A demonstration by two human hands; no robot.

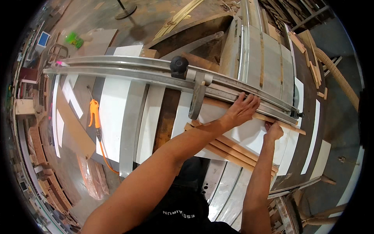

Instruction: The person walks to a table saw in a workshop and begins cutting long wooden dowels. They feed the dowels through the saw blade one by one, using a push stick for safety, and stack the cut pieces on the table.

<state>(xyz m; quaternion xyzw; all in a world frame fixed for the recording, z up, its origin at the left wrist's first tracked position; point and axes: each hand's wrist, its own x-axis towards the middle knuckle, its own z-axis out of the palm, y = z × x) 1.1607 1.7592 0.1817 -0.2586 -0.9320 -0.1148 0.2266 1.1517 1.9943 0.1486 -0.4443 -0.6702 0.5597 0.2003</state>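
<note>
A long aluminium fence (144,74) crosses the machine table, and a narrow wooden strip (294,128) lies along its near side. My left hand (243,109) is closed over the strip, its fingers curled onto the fence's edge. Farther right, my right hand (274,130) pinches the same strip from the near side; its thumb and fingertips are partly hidden. Several loose wooden strips (237,152) lie side by side on a white panel below my hands, partly covered by my left forearm.
A black knob (179,64) and a metal stop (197,100) sit on the fence. Left of me lies an orange air blow gun (94,113) with its hose. Wood offcuts (314,74) and a ribbed hose (339,76) are at the right; a green container (74,40) stands far left.
</note>
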